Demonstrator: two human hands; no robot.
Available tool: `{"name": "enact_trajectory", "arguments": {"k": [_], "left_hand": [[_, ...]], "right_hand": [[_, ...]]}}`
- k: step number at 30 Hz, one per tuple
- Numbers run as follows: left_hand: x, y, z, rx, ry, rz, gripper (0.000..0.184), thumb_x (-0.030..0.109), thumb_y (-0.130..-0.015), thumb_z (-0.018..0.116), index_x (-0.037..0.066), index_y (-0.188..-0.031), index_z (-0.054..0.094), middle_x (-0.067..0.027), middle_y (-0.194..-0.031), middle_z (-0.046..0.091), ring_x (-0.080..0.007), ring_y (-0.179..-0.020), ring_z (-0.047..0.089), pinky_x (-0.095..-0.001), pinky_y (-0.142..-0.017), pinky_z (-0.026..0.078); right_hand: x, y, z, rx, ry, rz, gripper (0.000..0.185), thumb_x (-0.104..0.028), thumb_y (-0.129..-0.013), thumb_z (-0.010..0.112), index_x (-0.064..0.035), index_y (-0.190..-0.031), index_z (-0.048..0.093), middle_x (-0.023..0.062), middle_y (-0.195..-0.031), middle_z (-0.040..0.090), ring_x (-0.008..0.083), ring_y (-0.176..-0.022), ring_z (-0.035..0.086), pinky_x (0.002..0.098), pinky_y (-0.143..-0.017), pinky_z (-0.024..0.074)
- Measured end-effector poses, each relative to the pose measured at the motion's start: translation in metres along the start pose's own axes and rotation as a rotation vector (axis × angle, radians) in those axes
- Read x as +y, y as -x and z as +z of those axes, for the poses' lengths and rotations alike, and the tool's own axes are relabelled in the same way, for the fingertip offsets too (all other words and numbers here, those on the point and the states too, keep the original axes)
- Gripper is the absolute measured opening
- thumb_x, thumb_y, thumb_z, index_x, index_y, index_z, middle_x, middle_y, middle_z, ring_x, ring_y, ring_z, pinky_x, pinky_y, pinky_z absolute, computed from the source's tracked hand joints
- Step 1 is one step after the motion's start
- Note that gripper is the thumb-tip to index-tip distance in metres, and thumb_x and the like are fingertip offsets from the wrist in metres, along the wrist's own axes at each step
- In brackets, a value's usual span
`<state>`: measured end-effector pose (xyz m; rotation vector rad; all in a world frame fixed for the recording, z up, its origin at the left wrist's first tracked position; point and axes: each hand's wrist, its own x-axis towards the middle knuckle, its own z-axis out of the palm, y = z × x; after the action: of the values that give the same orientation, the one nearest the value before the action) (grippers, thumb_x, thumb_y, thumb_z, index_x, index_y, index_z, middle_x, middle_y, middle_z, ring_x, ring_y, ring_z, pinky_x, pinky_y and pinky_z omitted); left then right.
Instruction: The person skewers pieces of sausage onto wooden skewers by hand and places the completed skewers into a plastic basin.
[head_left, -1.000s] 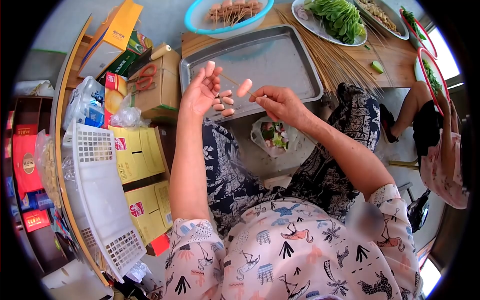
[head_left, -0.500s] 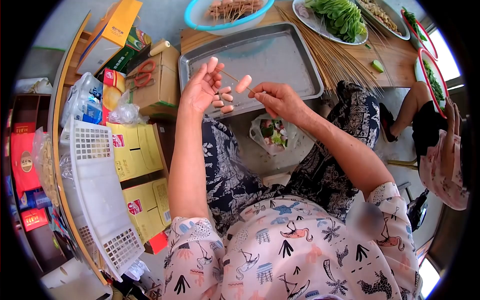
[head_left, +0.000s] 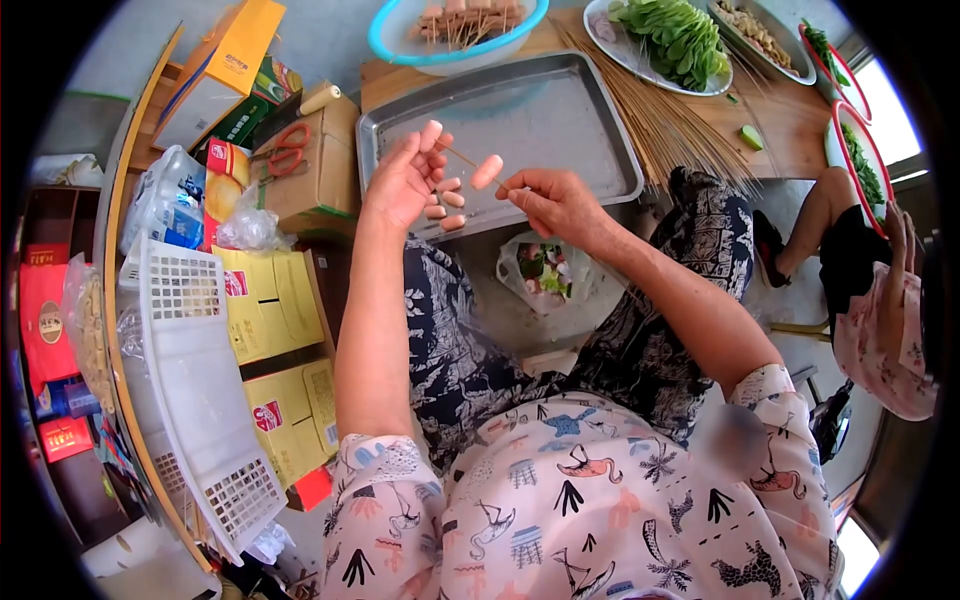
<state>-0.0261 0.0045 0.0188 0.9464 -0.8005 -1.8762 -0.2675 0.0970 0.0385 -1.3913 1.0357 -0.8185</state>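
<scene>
A thin bamboo skewer (head_left: 458, 155) runs between my hands, with one small pink sausage (head_left: 487, 171) threaded on it. My right hand (head_left: 556, 203) is closed in a pinch on the skewer just below that sausage. At the skewer's other end, my left hand (head_left: 399, 182) holds a second small sausage (head_left: 431, 135) between thumb and fingers; I cannot tell whether the point is inside it. Several loose sausages (head_left: 453, 199) lie at the near left of the metal tray (head_left: 530, 110), beside my left hand.
Behind the tray stands a blue-rimmed basin (head_left: 385, 45) of skewered sausages. Bare skewers (head_left: 655, 125) lie right of it, near a plate of green leaves (head_left: 680, 45). A bag of scraps (head_left: 545, 272) sits below the tray. Another person's leg (head_left: 815, 215) shows at right.
Both hands stay in almost the same place. The sausage at my left fingertips has shifted slightly right and down, and the view has moved a little.
</scene>
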Motion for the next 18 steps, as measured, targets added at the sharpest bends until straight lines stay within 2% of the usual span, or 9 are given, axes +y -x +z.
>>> {"name": "enact_trajectory", "arguments": {"k": [4,11,14,16,17,18], "left_hand": [[-0.0007,-0.0009,0.0055,-0.010,-0.031,-0.010,0.040,0.032,-0.089,0.061,0.003,-0.117,0.057,-0.0051,-0.108,0.063,-0.0113,-0.081,0.055,-0.0275,-0.074,0.051],[0.0028,-0.0045,0.0070,0.011,-0.051,-0.010,0.042,0.031,-0.087,0.065,0.004,-0.117,0.058,-0.0085,-0.109,0.063,-0.0132,-0.086,0.057,-0.0287,-0.077,0.050],[0.0012,-0.0003,0.0075,-0.006,-0.061,-0.054,0.041,0.030,-0.086,0.066,0.004,-0.116,0.058,-0.0095,-0.110,0.063,-0.0163,-0.092,0.059,-0.0310,-0.079,0.049],[0.0007,-0.0021,0.0086,-0.009,-0.080,-0.096,0.039,0.031,-0.085,0.066,0.006,-0.115,0.059,-0.0066,-0.108,0.063,-0.0175,-0.096,0.060,-0.0324,-0.086,0.048],[-0.0003,-0.0041,0.0078,-0.027,-0.111,-0.096,0.040,0.034,-0.084,0.067,0.005,-0.111,0.060,-0.0067,-0.107,0.063,-0.0194,-0.096,0.060,-0.0383,-0.083,0.052],[-0.0021,-0.0051,0.0072,-0.024,-0.107,-0.102,0.040,0.034,-0.084,0.067,0.005,-0.111,0.060,-0.0067,-0.107,0.063,-0.0194,-0.096,0.060,-0.0383,-0.083,0.052]], "right_hand": [[-0.0006,0.0015,-0.0005,0.020,-0.014,0.013,0.021,-0.017,-0.093,0.050,-0.0008,-0.100,0.062,-0.0008,-0.053,0.047,0.0054,-0.046,0.044,0.0247,-0.044,0.0349],[0.0008,-0.0026,-0.0010,0.009,-0.030,0.003,0.021,-0.017,-0.093,0.050,0.0003,-0.099,0.061,-0.0008,-0.055,0.046,0.0056,-0.047,0.044,0.0243,-0.045,0.0340],[0.0006,-0.0009,0.0023,0.006,-0.056,0.017,0.021,-0.016,-0.093,0.050,0.0007,-0.100,0.061,-0.0004,-0.056,0.047,0.0057,-0.047,0.044,0.0245,-0.045,0.0342],[0.0003,-0.0022,0.0023,0.023,-0.023,0.027,0.021,-0.017,-0.093,0.050,0.0007,-0.099,0.061,-0.0003,-0.056,0.047,0.0059,-0.047,0.044,0.0248,-0.046,0.0347],[0.0009,-0.0030,0.0020,0.023,-0.023,0.034,0.021,-0.017,-0.093,0.050,0.0007,-0.099,0.061,-0.0003,-0.056,0.047,0.0059,-0.047,0.044,0.0248,-0.046,0.0347],[0.0021,-0.0041,0.0022,0.034,-0.002,0.027,0.022,-0.017,-0.093,0.050,0.0007,-0.099,0.061,-0.0003,-0.056,0.048,0.0060,-0.048,0.045,0.0251,-0.046,0.0351]]}}
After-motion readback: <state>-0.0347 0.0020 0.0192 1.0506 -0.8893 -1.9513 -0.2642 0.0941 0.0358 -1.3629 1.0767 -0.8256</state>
